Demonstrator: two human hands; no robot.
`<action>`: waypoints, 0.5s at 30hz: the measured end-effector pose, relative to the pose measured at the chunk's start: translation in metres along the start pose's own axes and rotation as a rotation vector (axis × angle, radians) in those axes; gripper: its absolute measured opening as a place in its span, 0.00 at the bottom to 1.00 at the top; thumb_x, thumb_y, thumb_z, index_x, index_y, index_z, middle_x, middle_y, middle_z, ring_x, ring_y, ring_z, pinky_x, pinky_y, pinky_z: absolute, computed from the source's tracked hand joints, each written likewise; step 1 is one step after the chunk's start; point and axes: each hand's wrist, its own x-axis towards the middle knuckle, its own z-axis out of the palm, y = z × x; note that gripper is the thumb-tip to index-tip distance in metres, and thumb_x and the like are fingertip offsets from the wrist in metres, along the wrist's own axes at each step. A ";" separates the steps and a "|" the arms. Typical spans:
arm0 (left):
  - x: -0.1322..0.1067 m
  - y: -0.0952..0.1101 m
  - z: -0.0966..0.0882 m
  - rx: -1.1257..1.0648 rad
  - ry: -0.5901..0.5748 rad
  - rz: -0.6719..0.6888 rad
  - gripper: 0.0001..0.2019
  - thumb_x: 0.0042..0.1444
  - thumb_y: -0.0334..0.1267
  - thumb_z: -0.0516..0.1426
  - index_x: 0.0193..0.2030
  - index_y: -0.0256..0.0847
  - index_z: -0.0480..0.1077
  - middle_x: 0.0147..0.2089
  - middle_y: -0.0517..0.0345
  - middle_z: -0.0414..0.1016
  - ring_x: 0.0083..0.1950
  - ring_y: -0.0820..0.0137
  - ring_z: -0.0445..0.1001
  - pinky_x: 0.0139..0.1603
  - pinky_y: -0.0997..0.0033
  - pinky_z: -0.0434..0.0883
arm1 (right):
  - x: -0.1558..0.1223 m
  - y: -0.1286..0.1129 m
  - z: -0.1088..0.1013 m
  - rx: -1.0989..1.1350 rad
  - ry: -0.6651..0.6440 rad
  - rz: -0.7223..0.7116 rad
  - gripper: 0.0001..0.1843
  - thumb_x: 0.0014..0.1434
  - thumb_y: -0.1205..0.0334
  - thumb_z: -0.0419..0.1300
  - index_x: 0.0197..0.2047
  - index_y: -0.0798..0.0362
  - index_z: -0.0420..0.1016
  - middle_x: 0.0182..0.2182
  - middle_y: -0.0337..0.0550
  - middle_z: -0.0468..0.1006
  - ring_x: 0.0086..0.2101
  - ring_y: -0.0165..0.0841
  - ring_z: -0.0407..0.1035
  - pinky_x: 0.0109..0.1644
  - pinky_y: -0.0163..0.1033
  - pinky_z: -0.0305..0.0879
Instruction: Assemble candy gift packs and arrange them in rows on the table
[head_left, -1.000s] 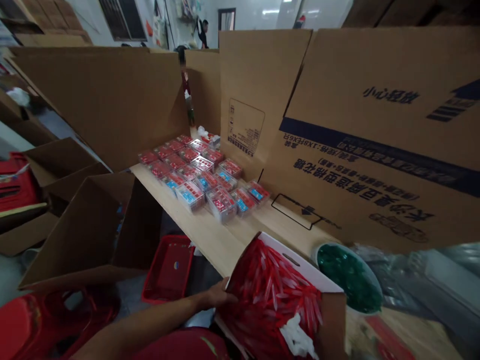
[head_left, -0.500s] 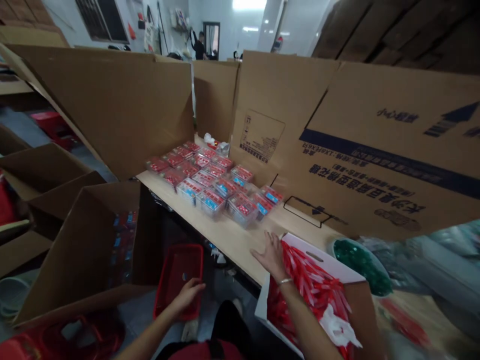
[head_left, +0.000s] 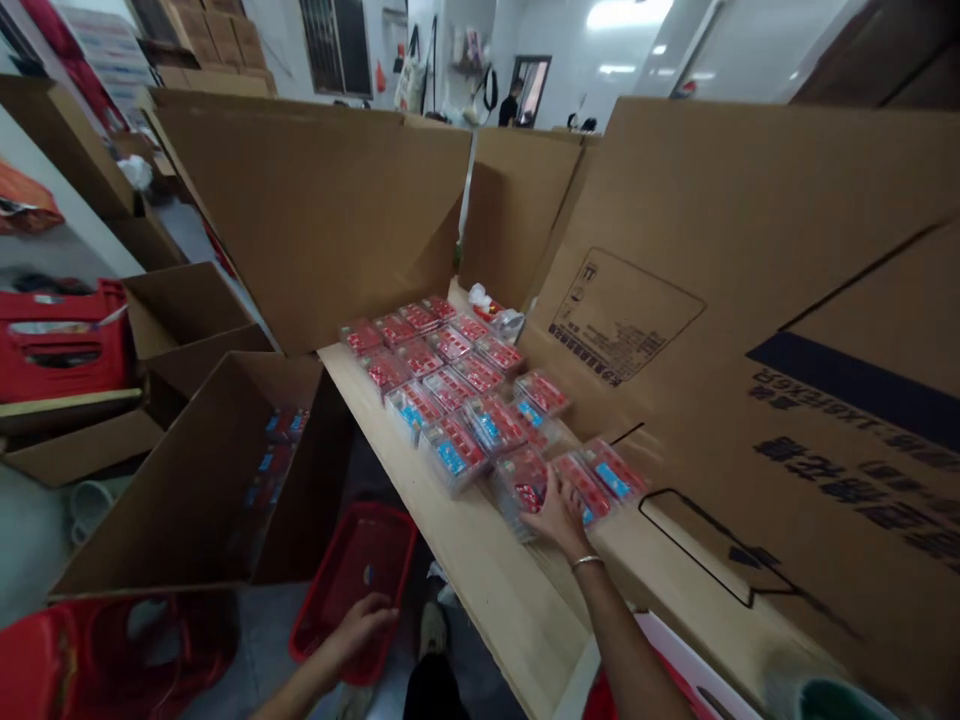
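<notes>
The right hand is laid on a clear plastic box with red and blue labelling at the near end of a wooden bench; whether the box is gripped cannot be told. The left hand, loosely open, is held over a red plastic basket.

Packing workshop, open cartons, stacked boxes

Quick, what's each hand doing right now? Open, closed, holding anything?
Left hand: curled over a red plastic basket; cannot tell whether it grips anything.
Right hand: open, fingers resting on a clear plastic box.
</notes>
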 end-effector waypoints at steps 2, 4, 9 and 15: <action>0.013 0.033 0.019 -0.006 -0.004 0.006 0.16 0.34 0.51 0.59 0.28 0.43 0.69 0.26 0.64 0.69 0.34 0.66 0.68 0.38 0.66 0.63 | -0.002 0.005 0.002 0.033 0.024 -0.002 0.56 0.41 0.55 0.66 0.68 0.60 0.43 0.53 0.63 0.63 0.53 0.55 0.60 0.52 0.51 0.56; 0.032 0.065 0.044 -0.016 -0.062 0.007 0.17 0.34 0.47 0.61 0.31 0.40 0.71 0.27 0.61 0.70 0.34 0.66 0.68 0.37 0.67 0.64 | -0.004 0.009 0.003 0.055 0.039 -0.006 0.55 0.42 0.54 0.65 0.68 0.59 0.43 0.51 0.61 0.63 0.52 0.54 0.60 0.52 0.51 0.56; 0.074 0.131 0.121 -0.092 -0.130 0.026 0.21 0.39 0.40 0.64 0.42 0.35 0.71 0.28 0.59 0.71 0.33 0.68 0.69 0.37 0.70 0.64 | -0.005 0.013 0.001 0.044 0.061 -0.041 0.55 0.41 0.53 0.66 0.67 0.58 0.44 0.51 0.60 0.62 0.52 0.54 0.59 0.53 0.51 0.54; 0.090 0.173 0.179 -0.245 -0.032 0.059 0.28 0.46 0.43 0.65 0.52 0.35 0.64 0.45 0.48 0.73 0.44 0.65 0.72 0.45 0.68 0.66 | -0.013 0.014 -0.004 0.064 0.033 0.042 0.55 0.43 0.50 0.66 0.67 0.59 0.44 0.52 0.61 0.61 0.51 0.54 0.59 0.53 0.50 0.55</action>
